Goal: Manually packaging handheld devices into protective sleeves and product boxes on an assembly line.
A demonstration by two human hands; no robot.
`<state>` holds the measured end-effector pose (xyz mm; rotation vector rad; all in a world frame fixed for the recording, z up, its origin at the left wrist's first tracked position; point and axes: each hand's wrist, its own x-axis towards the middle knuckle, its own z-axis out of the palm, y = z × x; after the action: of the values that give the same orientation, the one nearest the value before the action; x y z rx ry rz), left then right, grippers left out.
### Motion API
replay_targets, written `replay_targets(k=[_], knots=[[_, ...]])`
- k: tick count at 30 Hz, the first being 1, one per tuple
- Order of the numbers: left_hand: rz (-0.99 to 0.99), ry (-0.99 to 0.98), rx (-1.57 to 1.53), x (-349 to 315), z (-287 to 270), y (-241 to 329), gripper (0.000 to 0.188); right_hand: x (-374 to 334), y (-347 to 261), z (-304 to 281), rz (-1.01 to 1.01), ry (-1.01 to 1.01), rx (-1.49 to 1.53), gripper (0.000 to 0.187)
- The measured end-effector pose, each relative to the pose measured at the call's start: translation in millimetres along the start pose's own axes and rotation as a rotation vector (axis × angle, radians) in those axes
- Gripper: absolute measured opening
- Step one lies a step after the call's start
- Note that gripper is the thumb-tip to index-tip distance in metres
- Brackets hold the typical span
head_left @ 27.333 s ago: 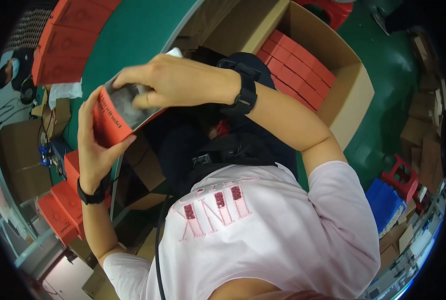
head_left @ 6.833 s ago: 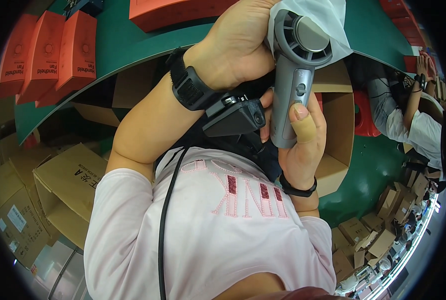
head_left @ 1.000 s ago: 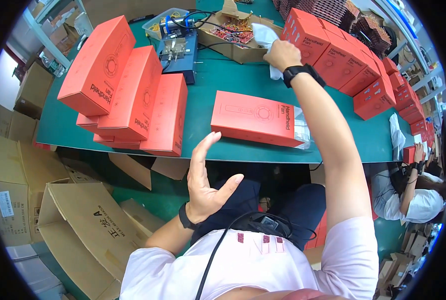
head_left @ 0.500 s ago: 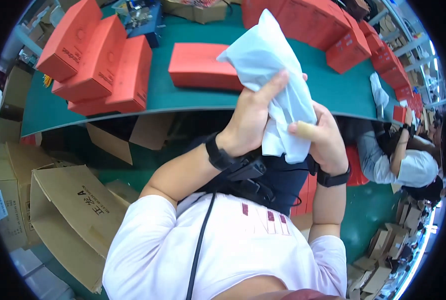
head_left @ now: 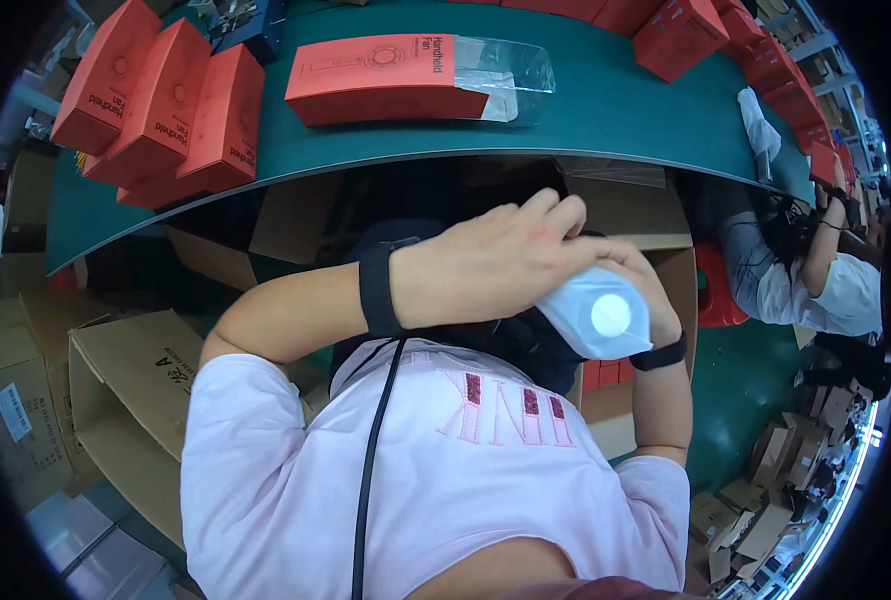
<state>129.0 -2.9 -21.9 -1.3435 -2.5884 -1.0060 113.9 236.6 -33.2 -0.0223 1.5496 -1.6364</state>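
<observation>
A white wrapped packet (head_left: 571,315), slim, with a round white spot at its near end, is held low in front of my body, beyond the shirt. My right hand (head_left: 651,290) is wrapped round it from the right side. Over its far part reaches my left hand (head_left: 506,250), back up, with bent fingers close to the right hand's; its fingertips are partly hidden. On the table ahead lies a red printed box (head_left: 376,85) with a clear plastic tray (head_left: 526,75) sticking out of its right end, some white material inside.
Several red boxes stand at the table's left (head_left: 166,130) and far right (head_left: 681,40). Another white packet (head_left: 759,125) lies near the right table edge. Open brown cartons (head_left: 131,370) sit at lower left and under the table (head_left: 681,285). A co-worker (head_left: 806,270) sits at right.
The packet has come down from over the table edge toward my body, its round-spotted end now facing me. My left hand has turned back up across it. The whole red box now shows.
</observation>
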Motion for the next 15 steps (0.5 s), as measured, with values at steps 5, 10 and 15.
replay_targets(k=[5, 10, 15], knots=[[-0.016, -0.064, 0.26, -7.5, 12.0, -12.3, 0.024, -0.8, -20.3, 27.4, -0.192, -0.166, -0.408, 0.047], [0.079, 0.206, 0.245, 4.3, -12.5, -41.1, 0.047, 18.8, -60.4, 31.0, -0.366, 0.0, -0.672, 0.051], [-0.131, 0.378, 0.423, -21.9, -78.5, -114.5, 0.103, 63.2, -121.7, -20.1, -0.579, 0.108, -0.74, 0.052]])
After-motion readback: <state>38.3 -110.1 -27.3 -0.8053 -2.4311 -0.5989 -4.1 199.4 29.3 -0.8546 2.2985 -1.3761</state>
